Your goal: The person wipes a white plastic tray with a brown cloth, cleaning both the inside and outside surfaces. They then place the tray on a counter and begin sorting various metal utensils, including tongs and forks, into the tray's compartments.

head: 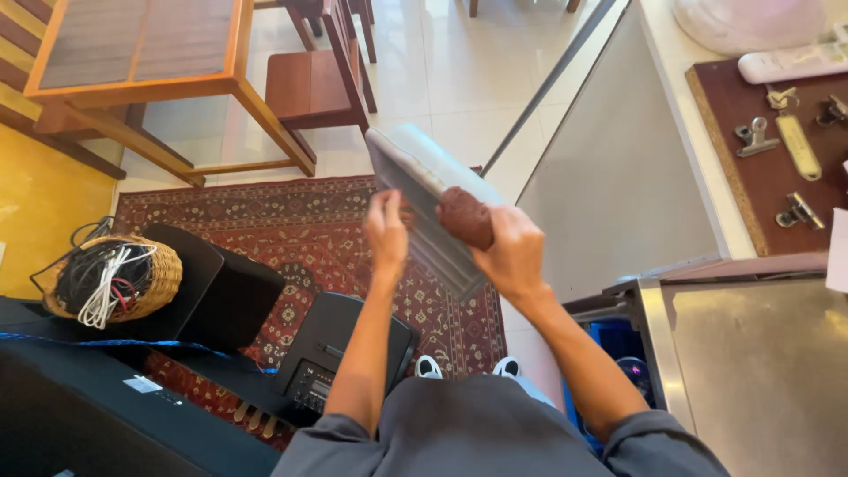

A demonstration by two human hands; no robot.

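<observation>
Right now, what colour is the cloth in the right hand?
Reddish-brown cloth, pressed on the grey panel; head view.

Left hand (386, 231) steadies grey tray (422, 190); right hand (508, 252) presses maroon cloth (465, 216).

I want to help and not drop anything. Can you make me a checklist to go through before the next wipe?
1. Left hand has a grip on the grey panel: ok.
2. Right hand presses the reddish-brown cloth on the panel: ok.
3. Panel held up off the patterned rug: ok.
4. Panel apart from the wooden chair: ok.
5. Panel surface clean: cannot tell.
</observation>
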